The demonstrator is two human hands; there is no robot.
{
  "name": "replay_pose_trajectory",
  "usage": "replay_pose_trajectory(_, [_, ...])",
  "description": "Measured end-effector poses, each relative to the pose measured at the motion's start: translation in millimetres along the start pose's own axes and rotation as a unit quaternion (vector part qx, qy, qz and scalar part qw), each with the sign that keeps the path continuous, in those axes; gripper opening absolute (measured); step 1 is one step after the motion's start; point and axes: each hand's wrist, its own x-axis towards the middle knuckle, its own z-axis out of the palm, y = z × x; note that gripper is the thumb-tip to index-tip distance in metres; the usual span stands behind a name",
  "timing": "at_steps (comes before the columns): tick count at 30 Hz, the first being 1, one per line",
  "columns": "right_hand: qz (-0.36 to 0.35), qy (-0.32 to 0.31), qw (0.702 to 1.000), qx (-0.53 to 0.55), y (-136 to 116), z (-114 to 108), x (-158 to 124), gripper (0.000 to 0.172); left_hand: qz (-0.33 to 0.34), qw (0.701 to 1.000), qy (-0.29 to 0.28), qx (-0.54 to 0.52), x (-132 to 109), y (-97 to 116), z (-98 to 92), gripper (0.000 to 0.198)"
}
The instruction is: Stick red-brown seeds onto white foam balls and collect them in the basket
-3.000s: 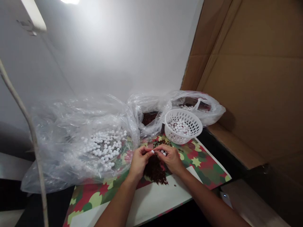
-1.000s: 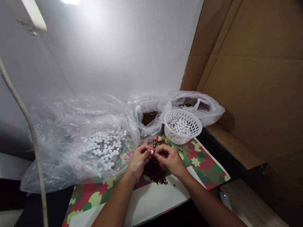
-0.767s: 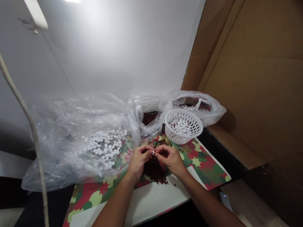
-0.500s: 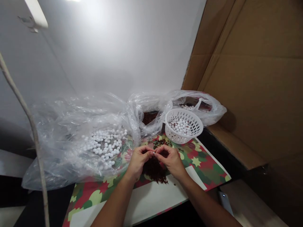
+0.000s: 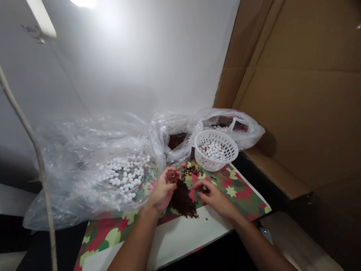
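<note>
Our curled left hand [image 5: 163,192] and right hand [image 5: 213,198] flank the spiky dark-red pieces [image 5: 184,203] near the surface's [image 5: 251,197] front edge; whether either grips anything, we cannot tell. We best pinch pieces singly.

Makeshift work corner: cardboard panel [image 5: 299,101], patterned sheet [image 5: 246,194], bagged white balls [image 5: 128,177].

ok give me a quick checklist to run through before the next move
1. Left hand apart from right hand: ok, there is a gap.
2. Left hand free: cannot tell, too small to see.
3. Right hand free: cannot tell, it is curled inward.
4. Dark bits all in one pile: not ok, a smaller scatter lies behind it.
5. Basket upright: ok, white balls inside.
</note>
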Motion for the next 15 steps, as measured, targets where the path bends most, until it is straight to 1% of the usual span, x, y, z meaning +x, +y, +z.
replay_pose_trajectory(2, [-0.045, -0.016, 0.989, -0.137, 4.8, -3.9, -9.8, 0.015, 0.001, 1.0, 0.005, 0.01, 1.6, -1.3, -0.2, 0.044])
replay_pose_trajectory(3, [-0.065, -0.021, 0.981, -0.182, 6.7, -4.4, -13.2, 0.016, -0.001, 1.0, 0.009, 0.021, 2.5, -2.3, 0.5, 0.043])
replay_pose_trajectory(5, [-0.086, -0.028, 0.97, -0.225, 10.2, -3.5, -16.7, 0.016, -0.008, 0.998, 0.025, 0.05, 3.9, -4.4, 2.7, 0.039])
replay_pose_trajectory(8, [-0.09, -0.031, 0.963, -0.251, 13.3, -1.4, -16.8, 0.012, -0.004, 0.994, 0.05, 0.095, 4.7, -6.3, 4.2, 0.034])
replay_pose_trajectory(10, [-0.093, -0.038, 0.96, -0.26, 12.4, -1.4, -16.1, 0.008, -0.004, 0.993, 0.051, 0.105, 4.9, -6.9, 2.8, 0.033])
replay_pose_trajectory(12, [-0.093, -0.041, 0.966, -0.24, 8.5, -2.3, -15.0, 0.01, -0.015, 0.992, 0.043, 0.117, 5.6, -7.6, 0.2, 0.034])
replay_pose_trajectory(13, [-0.079, -0.037, 0.973, -0.211, 5.7, -2.8, -14.1, 0.012, -0.019, 0.991, 0.038, 0.127, 6.1, -8.3, -1.1, 0.035])
replay_pose_trajectory(15, [-0.023, -0.015, 0.993, -0.112, -0.8, -3.5, -10.3, 0.018, -0.019, 0.989, 0.025, 0.144, 7.4, -9.9, -3.0, 0.037])
